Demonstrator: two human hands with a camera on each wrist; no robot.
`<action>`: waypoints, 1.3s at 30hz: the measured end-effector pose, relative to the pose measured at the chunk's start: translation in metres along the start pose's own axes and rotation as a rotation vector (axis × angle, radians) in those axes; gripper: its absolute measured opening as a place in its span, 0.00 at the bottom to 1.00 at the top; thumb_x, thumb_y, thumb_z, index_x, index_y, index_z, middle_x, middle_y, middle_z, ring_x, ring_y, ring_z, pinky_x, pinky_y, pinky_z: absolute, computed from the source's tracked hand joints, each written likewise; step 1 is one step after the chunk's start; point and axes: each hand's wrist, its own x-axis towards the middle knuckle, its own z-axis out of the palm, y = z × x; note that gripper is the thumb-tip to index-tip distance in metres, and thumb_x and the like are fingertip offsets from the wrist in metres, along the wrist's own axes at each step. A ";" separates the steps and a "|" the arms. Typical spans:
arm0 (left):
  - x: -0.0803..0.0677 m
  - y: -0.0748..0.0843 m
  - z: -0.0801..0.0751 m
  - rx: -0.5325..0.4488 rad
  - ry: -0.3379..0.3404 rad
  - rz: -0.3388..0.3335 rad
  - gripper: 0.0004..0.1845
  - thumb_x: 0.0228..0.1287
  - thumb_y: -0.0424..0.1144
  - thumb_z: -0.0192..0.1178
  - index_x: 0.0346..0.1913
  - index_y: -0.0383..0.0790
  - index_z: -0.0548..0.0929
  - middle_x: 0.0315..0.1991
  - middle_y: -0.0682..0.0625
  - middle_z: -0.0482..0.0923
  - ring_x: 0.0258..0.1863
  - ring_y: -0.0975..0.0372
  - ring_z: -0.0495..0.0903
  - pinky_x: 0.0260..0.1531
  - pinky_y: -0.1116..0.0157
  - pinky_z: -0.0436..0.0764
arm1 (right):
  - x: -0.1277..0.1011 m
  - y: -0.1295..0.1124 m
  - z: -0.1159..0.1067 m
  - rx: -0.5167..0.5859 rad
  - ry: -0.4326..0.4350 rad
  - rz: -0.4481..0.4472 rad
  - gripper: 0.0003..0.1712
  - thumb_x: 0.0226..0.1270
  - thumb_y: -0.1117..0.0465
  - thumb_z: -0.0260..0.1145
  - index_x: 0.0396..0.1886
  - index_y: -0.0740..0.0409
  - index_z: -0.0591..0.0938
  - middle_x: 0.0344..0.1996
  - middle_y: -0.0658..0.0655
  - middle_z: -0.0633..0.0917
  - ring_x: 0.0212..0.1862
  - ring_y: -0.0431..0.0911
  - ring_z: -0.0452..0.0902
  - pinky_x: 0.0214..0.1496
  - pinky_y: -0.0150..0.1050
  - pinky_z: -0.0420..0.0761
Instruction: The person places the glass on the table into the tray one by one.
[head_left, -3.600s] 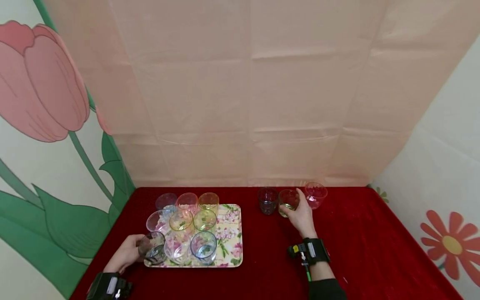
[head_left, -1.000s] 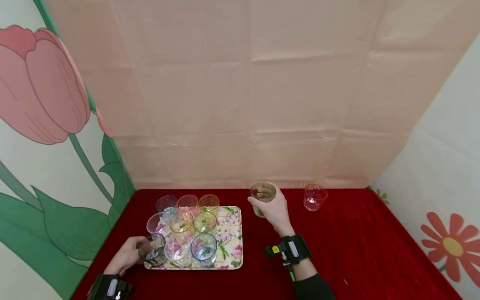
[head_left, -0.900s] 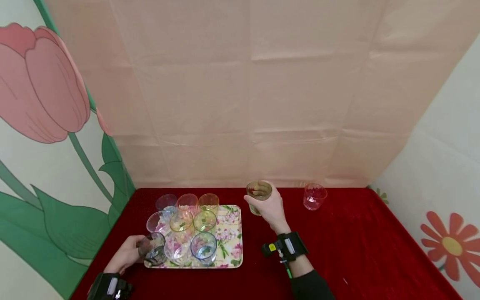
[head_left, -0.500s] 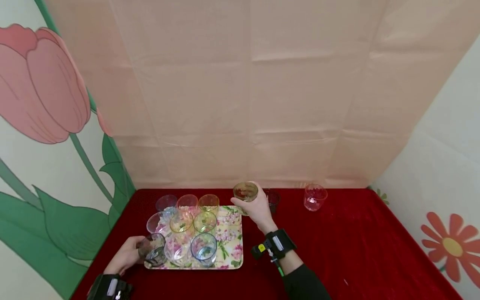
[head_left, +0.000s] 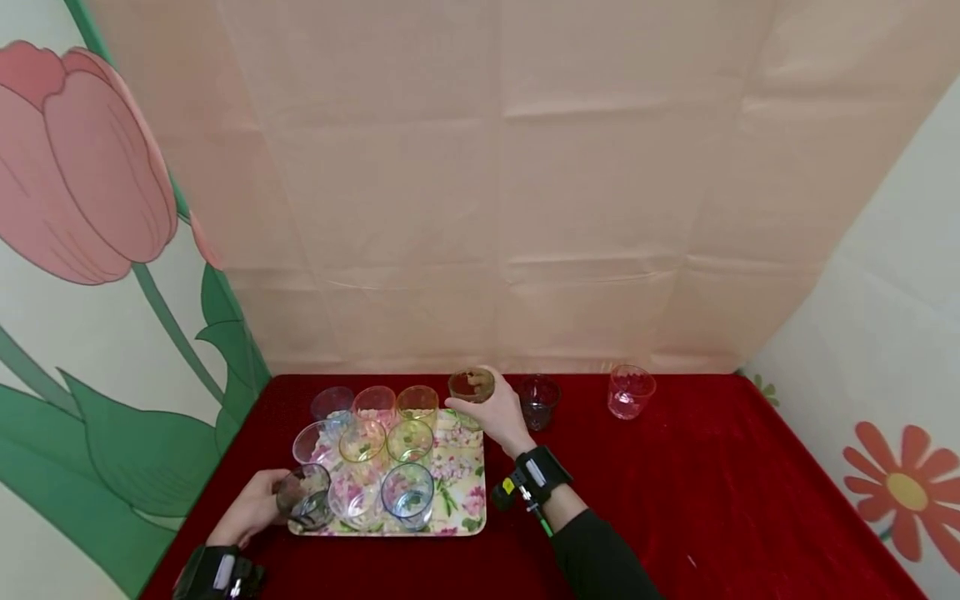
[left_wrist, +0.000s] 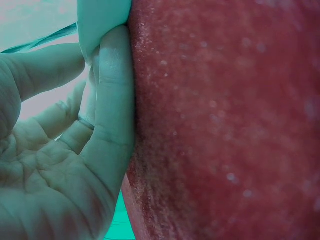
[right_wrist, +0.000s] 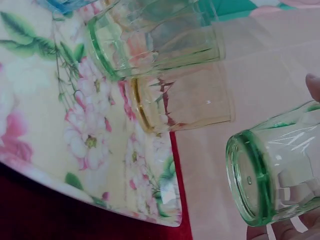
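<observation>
My right hand (head_left: 498,414) grips a green-tinted glass tumbler (head_left: 467,385) over the back right corner of the floral tray (head_left: 468,492). In the right wrist view the tumbler (right_wrist: 285,175) hangs apart from the tray and the tumblers on it. At the tray's front left corner my left hand (head_left: 255,504) pinches the tray's edge between thumb and fingers (left_wrist: 112,95); its fingertips are partly hidden behind a grey tumbler (head_left: 306,500). Several clear and tinted tumblers stand in rows on the tray, among them a blue one (head_left: 407,497) and a yellow one (head_left: 417,405).
On the red cloth (head_left: 712,500), right of the tray, stand a dark tumbler (head_left: 537,404) and a pink tumbler (head_left: 630,393). A beige sheet (head_left: 495,208) hangs behind the table, with printed panels on both sides.
My right hand has picked up the green tumbler from between the dark and pink ones and carried it left, past the dark tumbler, to the tray. The left hand has stayed put.
</observation>
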 end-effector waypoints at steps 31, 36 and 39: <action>-0.002 0.004 0.002 0.002 0.029 0.018 0.14 0.64 0.34 0.61 0.43 0.21 0.77 0.28 0.50 0.78 0.26 0.63 0.79 0.26 0.64 0.82 | 0.014 0.021 0.012 -0.108 -0.078 0.032 0.48 0.46 0.49 0.82 0.67 0.45 0.68 0.58 0.55 0.79 0.61 0.53 0.74 0.57 0.51 0.78; -0.002 0.004 0.004 0.017 0.038 0.015 0.14 0.64 0.34 0.61 0.43 0.22 0.77 0.29 0.50 0.79 0.26 0.62 0.79 0.25 0.64 0.82 | 0.015 0.021 0.014 -0.110 -0.094 0.049 0.51 0.45 0.48 0.82 0.68 0.52 0.66 0.59 0.58 0.78 0.62 0.54 0.73 0.59 0.51 0.77; -0.003 0.004 0.003 0.002 0.025 0.011 0.14 0.65 0.34 0.61 0.43 0.22 0.77 0.29 0.50 0.79 0.27 0.62 0.80 0.27 0.64 0.82 | 0.016 0.021 0.017 -0.133 -0.096 0.065 0.52 0.45 0.47 0.82 0.68 0.53 0.65 0.60 0.58 0.78 0.62 0.54 0.73 0.60 0.51 0.77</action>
